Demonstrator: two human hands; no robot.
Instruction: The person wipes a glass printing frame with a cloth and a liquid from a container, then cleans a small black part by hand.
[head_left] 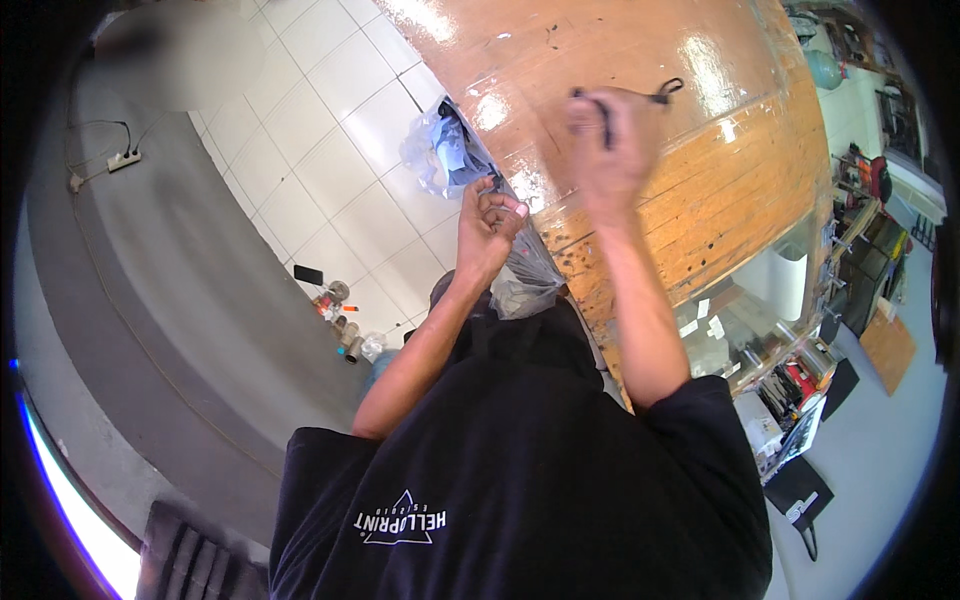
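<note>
Over the wooden table (pixel 690 180), my right hand (pixel 615 160) is smeared by motion. It looks closed on a black looped cord (pixel 670 90); dark parts show across the fingers and the loop sticks out on the far right side. My left hand (pixel 488 228) hovers at the table's left edge, fingers curled in a pinch. A small dark bit shows at its fingertips, too small to name. Just beyond it a clear plastic bag (pixel 425 155) with blue and black contents hangs at the edge. A greyish plastic bag (pixel 525 290) hangs nearer my body.
White floor tiles (pixel 350 130) lie left of the table. A dark phone (pixel 308 274) and several small jars (pixel 348 338) stand on the grey ledge (pixel 240 310), with a power strip (pixel 124 160) farther back. At right are a white roll (pixel 787 285) and crowded tools (pixel 800 385).
</note>
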